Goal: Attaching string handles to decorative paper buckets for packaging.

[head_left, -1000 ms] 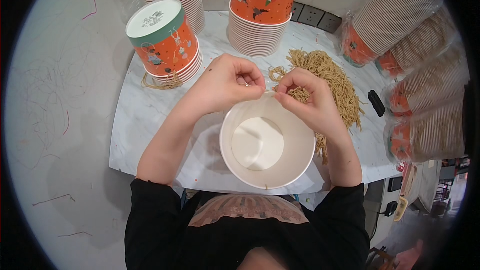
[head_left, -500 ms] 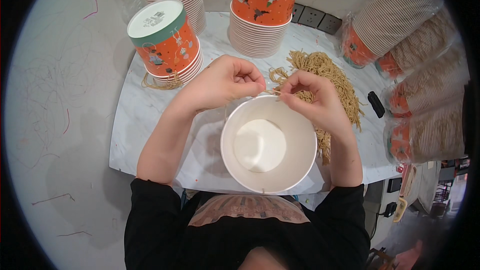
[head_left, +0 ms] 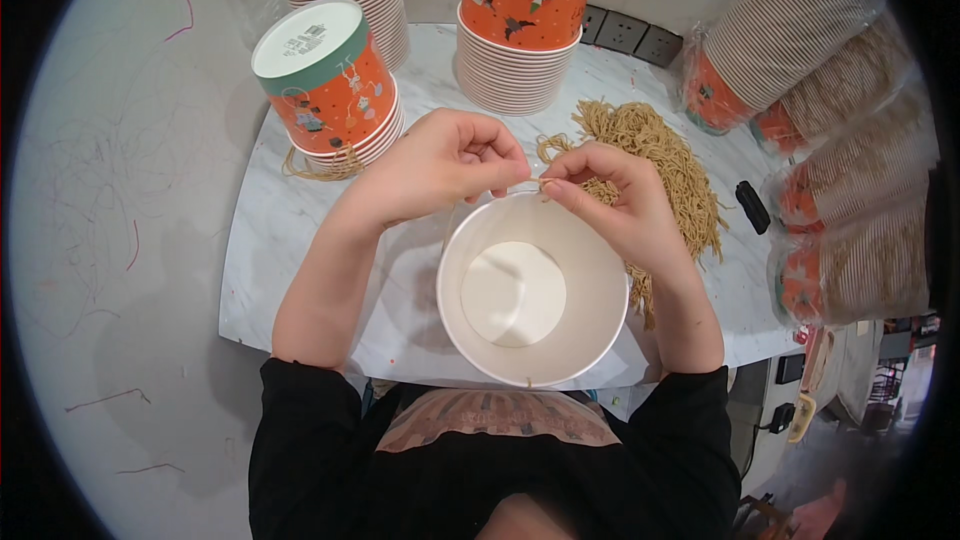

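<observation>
A white-lined paper bucket (head_left: 592, 310) stands upright in front of me with its mouth facing up. Above its far rim, my left hand (head_left: 465, 162) pinches a short tan cord (head_left: 537, 180) with thumb and forefinger. My right hand (head_left: 622, 195) is closed on the same cord, thumb against forefinger, and the fingertips of both hands are close together. A small bit of cord (head_left: 529, 381) shows at the bucket's near rim. Beside and partly behind my right hand lies a loose heap of tan cords (head_left: 672, 155).
Inverted orange-and-green bucket stacks (head_left: 335, 90) stand at the back left, another stack (head_left: 520, 50) at the back middle. Plastic-wrapped bucket stacks (head_left: 790, 25) lie on the right. A few cord loops (head_left: 325, 165) rest by the left stack. A black object (head_left: 752, 207) lies right of the heap.
My right hand has shifted slightly left, bringing its fingertips closer to my left hand along the cord. The bucket has moved a touch to the left.
</observation>
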`<act>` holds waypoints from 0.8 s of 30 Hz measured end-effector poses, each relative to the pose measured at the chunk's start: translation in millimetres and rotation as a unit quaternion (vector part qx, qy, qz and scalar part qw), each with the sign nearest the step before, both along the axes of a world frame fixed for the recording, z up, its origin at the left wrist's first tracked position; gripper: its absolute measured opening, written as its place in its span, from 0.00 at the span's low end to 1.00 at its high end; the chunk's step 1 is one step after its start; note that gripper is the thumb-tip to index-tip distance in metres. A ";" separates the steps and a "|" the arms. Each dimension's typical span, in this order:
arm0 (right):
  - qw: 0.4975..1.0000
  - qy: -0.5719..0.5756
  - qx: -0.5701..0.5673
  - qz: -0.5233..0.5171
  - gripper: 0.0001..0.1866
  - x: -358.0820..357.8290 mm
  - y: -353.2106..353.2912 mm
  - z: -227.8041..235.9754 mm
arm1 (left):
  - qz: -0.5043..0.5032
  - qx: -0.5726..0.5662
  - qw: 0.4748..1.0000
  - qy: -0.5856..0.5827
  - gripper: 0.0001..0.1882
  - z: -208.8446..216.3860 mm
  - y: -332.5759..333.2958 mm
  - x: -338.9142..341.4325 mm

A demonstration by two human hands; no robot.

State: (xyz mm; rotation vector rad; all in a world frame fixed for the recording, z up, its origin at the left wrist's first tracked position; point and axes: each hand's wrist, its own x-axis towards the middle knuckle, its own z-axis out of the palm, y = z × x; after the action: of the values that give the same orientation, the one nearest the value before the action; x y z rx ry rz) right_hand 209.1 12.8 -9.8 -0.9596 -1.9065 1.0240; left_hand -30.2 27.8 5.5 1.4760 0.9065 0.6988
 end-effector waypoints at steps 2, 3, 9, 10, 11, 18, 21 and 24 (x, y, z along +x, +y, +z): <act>1.000 -0.004 0.000 0.002 0.08 -0.6 -0.1 0.3 | -0.003 -0.001 1.000 -0.004 0.09 -1.0 -1.7 0.6; 1.000 -0.001 -0.006 -0.002 0.07 -1.4 -0.6 0.5 | -0.006 -0.001 1.000 -0.008 0.09 -1.3 -2.9 0.5; 0.999 0.017 -0.025 -0.013 0.07 -3.1 -3.1 2.2 | 0.022 0.006 1.000 0.002 0.08 -3.0 -4.8 5.2; 0.999 0.022 -0.027 -0.016 0.07 -3.1 -3.2 2.3 | 0.022 0.007 1.000 0.002 0.08 -3.5 -4.9 5.9; 0.999 0.022 -0.027 -0.016 0.07 -2.8 -2.9 1.7 | 0.023 0.006 1.000 -0.004 0.09 -4.5 -4.7 6.6; 1.000 0.024 -0.010 -0.007 0.05 -0.9 1.9 -2.7 | -0.018 -0.012 1.000 -0.013 0.11 -13.8 -5.0 11.3; 1.000 0.018 -0.010 -0.013 0.05 -1.6 0.4 0.5 | -0.030 -0.032 0.999 -0.023 0.12 -9.6 -6.8 11.2; 0.999 0.009 0.034 -0.009 0.04 -1.9 2.6 -4.6 | -0.022 -0.040 0.998 -0.036 0.11 -9.3 -9.5 14.9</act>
State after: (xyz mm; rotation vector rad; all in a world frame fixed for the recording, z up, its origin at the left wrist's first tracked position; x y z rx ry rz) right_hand 207.2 15.4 -14.3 -0.9229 -1.9022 0.9480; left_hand -15.4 18.3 -3.8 1.3868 0.8356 0.6721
